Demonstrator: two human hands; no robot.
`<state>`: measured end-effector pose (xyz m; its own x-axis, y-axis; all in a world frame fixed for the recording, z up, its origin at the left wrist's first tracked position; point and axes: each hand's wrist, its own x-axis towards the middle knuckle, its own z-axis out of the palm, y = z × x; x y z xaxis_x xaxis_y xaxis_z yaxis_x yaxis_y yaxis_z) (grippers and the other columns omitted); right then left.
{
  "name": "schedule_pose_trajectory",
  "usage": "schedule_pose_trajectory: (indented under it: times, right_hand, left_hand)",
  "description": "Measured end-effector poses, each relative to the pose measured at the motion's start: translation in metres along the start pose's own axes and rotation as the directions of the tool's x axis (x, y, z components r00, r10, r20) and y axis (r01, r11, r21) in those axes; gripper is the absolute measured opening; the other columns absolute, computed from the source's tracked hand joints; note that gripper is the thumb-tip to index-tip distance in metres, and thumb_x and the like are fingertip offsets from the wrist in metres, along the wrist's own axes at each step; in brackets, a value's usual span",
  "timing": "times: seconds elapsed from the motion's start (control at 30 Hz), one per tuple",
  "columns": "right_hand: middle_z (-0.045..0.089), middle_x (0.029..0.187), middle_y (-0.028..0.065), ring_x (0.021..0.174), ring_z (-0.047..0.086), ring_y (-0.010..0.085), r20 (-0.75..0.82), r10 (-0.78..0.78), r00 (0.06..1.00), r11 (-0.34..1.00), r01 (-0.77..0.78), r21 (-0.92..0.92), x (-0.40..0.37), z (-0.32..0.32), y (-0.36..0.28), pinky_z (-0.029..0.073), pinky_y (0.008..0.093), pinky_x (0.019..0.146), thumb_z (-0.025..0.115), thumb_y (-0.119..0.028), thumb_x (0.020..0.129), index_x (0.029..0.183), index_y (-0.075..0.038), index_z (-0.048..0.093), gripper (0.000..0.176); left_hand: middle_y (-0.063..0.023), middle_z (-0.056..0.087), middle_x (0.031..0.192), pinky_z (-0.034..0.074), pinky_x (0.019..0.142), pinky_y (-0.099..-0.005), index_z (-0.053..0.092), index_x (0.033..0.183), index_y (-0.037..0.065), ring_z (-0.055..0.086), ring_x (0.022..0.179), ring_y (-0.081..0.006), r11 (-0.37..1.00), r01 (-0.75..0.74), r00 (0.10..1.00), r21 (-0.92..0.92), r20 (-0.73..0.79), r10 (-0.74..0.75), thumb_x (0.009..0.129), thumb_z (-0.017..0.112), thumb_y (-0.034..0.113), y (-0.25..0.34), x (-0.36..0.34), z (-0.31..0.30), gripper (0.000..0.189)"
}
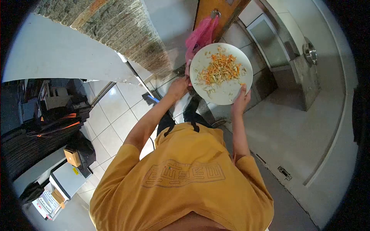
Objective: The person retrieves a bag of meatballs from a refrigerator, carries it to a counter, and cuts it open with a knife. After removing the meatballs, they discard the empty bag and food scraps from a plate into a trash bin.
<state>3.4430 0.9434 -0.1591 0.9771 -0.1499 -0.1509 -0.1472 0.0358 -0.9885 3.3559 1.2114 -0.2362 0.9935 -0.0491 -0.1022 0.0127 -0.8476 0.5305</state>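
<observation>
A round white plate [200, 90] carries a scattered heap of shredded orange and pale scraps [220, 68], which look like vegetable peelings. My right hand [241, 101] grips its near right rim, thumb on top and fingers underneath. A pink plastic bag [203, 32] hangs from the handle of a wooden door, just behind the plate's left side. At the bag's lower edge is my left hand [178, 87], with its fingers closed on the pink plastic. The plate and the bag partly hide those fingertips.
The wooden door [227, 13] stands ahead, beside a rough stone-faced wall edge [127, 34]. A blue-ended broom or squeegee [148, 98] leans at the left over the tiled floor [115, 104]. A white panel door with a metal knob [309, 52] is on the right.
</observation>
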Motion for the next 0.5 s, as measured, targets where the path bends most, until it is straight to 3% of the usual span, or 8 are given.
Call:
schedule_pose_trajectory:
  times: [0.03, 0.07, 0.13, 0.17, 0.23, 0.3, 0.43, 0.5]
  right_hand:
    - [0.059, 0.119, 0.0126, 0.101, 0.061, 0.0194, -0.003, 0.007, 1.000, 1.000, -0.007, -0.002, -0.002, -0.002, -0.001, 0.051, 0.0335, 0.084, 0.052, -0.030, 0.101, 0.131, 0.003, 0.045, 0.045]
    - [0.060, 0.117, 0.0122, 0.100, 0.061, 0.0190, 0.010, 0.001, 1.000, 1.000, -0.001, -0.003, -0.001, -0.001, -0.001, 0.051, 0.0333, 0.083, 0.052, -0.030, 0.101, 0.130, 0.003, 0.046, 0.044]
    - [0.061, 0.115, 0.0118, 0.100, 0.062, 0.0186, 0.033, -0.009, 0.999, 1.000, 0.009, 0.004, 0.005, 0.000, -0.005, 0.051, 0.0330, 0.082, 0.053, -0.031, 0.101, 0.129, 0.003, 0.047, 0.044]
    - [0.061, 0.112, 0.0112, 0.098, 0.062, 0.0181, 0.038, 0.006, 0.999, 1.000, -0.005, -0.017, 0.007, 0.001, -0.006, 0.051, 0.0328, 0.081, 0.053, -0.031, 0.101, 0.127, 0.003, 0.048, 0.043]
    - [0.062, 0.110, 0.0105, 0.096, 0.062, 0.0176, 0.046, 0.020, 0.999, 0.999, -0.019, -0.032, 0.007, 0.005, -0.008, 0.051, 0.0327, 0.081, 0.052, -0.031, 0.101, 0.126, 0.003, 0.049, 0.042]
    - [0.064, 0.107, 0.0129, 0.093, 0.061, 0.0188, -0.013, -0.071, 0.997, 0.992, 0.069, -0.103, 0.003, 0.009, -0.014, 0.048, 0.0321, 0.083, 0.048, -0.033, 0.103, 0.122, 0.005, 0.055, 0.043]
    - [0.064, 0.107, 0.0134, 0.094, 0.061, 0.0201, 0.004, -0.124, 0.992, 0.989, 0.124, -0.084, 0.005, 0.016, -0.018, 0.048, 0.0329, 0.084, 0.047, -0.034, 0.103, 0.121, 0.005, 0.055, 0.043]
    - [0.063, 0.105, 0.0110, 0.091, 0.061, 0.0172, -0.007, -0.180, 0.984, 0.971, 0.176, -0.159, 0.007, 0.015, -0.016, 0.049, 0.0323, 0.080, 0.050, -0.028, 0.102, 0.121, 0.005, 0.054, 0.038]
  left_hand:
    - [-0.0212, 0.047, 0.134, 0.052, 0.089, -0.0449, 0.058, 0.118, -0.001, 0.059, 0.105, -0.0387, 0.999, 0.025, 0.994, -0.027, 0.109, -0.022, 0.082, 0.066, 0.017, -0.002, -0.002, 0.005, 0.041]
    - [-0.0212, 0.047, 0.134, 0.052, 0.089, -0.0449, 0.058, 0.118, -0.001, 0.059, 0.105, -0.0387, 0.999, 0.028, 0.994, -0.028, 0.107, -0.025, 0.082, 0.066, 0.017, -0.002, -0.005, 0.011, 0.041]
    - [-0.0179, 0.054, 0.114, 0.050, 0.087, -0.0456, 0.062, 0.108, 0.002, 0.057, 0.105, -0.0371, 0.995, 0.023, 0.999, -0.095, 0.029, -0.021, 0.081, 0.064, 0.018, 0.004, -0.011, 0.010, 0.032]
    - [-0.0179, 0.054, 0.114, 0.050, 0.087, -0.0456, 0.062, 0.108, 0.002, 0.057, 0.105, -0.0371, 0.996, 0.028, 0.999, -0.089, 0.024, -0.026, 0.081, 0.064, 0.018, 0.007, -0.013, 0.010, 0.032]
    - [-0.0168, 0.053, 0.110, 0.050, 0.087, -0.0458, 0.062, 0.104, 0.004, 0.058, 0.102, -0.0365, 0.993, -0.099, 0.975, -0.071, -0.207, 0.082, 0.085, 0.061, 0.018, 0.014, -0.017, 0.013, 0.024]
    - [-0.0167, 0.053, 0.109, 0.050, 0.086, -0.0458, 0.062, 0.103, 0.005, 0.058, 0.101, -0.0366, 0.991, -0.067, 0.978, -0.113, -0.205, 0.043, 0.086, 0.060, 0.018, 0.023, -0.020, 0.015, 0.021]
    - [-0.0171, 0.052, 0.107, 0.050, 0.084, -0.0453, 0.062, 0.100, 0.006, 0.057, 0.099, -0.0366, 0.981, 0.007, 0.989, -0.195, -0.146, -0.036, 0.088, 0.061, 0.017, 0.033, -0.031, 0.001, 0.016]
    - [-0.0173, 0.052, 0.106, 0.050, 0.083, -0.0451, 0.062, 0.101, 0.006, 0.057, 0.098, -0.0365, 0.975, 0.030, 0.980, -0.219, -0.186, -0.072, 0.087, 0.062, 0.016, 0.035, -0.037, -0.005, 0.016]
